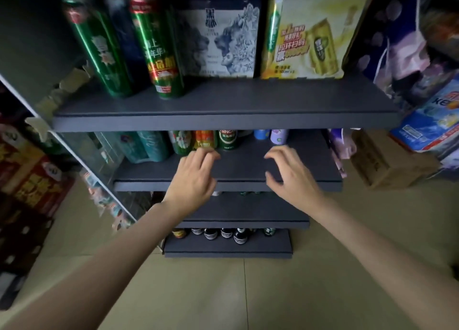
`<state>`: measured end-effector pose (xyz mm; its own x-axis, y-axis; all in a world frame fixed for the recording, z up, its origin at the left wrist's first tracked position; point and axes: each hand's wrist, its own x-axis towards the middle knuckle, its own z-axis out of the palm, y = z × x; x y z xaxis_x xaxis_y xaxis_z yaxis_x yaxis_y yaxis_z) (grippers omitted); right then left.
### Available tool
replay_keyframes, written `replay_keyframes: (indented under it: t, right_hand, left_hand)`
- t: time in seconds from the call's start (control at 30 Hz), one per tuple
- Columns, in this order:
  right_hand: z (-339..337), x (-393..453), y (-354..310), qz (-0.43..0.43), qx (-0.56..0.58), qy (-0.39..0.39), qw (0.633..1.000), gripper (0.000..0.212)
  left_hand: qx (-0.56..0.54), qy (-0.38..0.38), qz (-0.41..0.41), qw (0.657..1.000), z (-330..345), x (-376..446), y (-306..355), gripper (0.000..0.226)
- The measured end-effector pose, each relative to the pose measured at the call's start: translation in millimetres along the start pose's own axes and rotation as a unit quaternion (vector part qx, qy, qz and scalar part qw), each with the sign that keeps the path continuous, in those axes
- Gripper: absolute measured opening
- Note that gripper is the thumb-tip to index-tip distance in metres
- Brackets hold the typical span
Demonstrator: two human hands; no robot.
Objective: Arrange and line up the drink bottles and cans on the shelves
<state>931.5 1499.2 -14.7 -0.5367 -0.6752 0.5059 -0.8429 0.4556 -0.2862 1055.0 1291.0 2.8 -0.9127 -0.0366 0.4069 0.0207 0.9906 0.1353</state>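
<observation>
Now the left hand hovers loosely open and empty, nearest the upright cans at the back edge of the second shelf. Likewise empty and half open, the right hand is farther from them.

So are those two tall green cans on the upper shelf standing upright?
Yes, both tall green cans stand upright on the shelf.

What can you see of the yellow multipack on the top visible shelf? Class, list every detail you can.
The yellow multipack is a boxy pack, seemingly wrapped in glossy film, printed with a gold-green can and red and yellow Chinese lettering. It stands upright at the right of the shelf, set well back from the front edge, close beside the white-and-blue illustrated pack. Green can sides show at its left edge. Neither hand touches it.
</observation>
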Motion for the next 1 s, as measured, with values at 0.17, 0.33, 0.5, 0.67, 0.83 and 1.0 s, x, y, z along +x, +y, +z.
replay_keyframes:
  t: [0.17,0.33,0.5,0.67,0.83,1.0]
  right_hand:
    - [66,-2,62,0.188,0.061,-0.010,0.980,0.064]
    - [107,40,120,0.351,0.166,0.068,0.919,0.091]
    - [139,85,170,0.381,0.267,0.127,0.876,0.085]
    - [153,94,196,0.357,0.238,0.115,0.896,0.079]
    - [135,62,196,0.319,0.210,0.162,0.910,0.080]
    - [110,22,195,0.317,0.308,0.101,0.891,0.070]
  left_hand:
    - [-0.061,-0.008,-0.059,0.996,79,17,2,0.042]
    - [-0.221,0.057,-0.170,0.959,140,48,3,0.036]
    - [-0.251,0.068,-0.151,0.954,184,85,1,0.044]
    - [-0.293,0.099,-0.179,0.934,231,146,12,0.054]
    - [-0.352,0.129,-0.314,0.872,244,209,24,0.072]
    - [-0.359,0.137,-0.345,0.856,248,229,16,0.067]
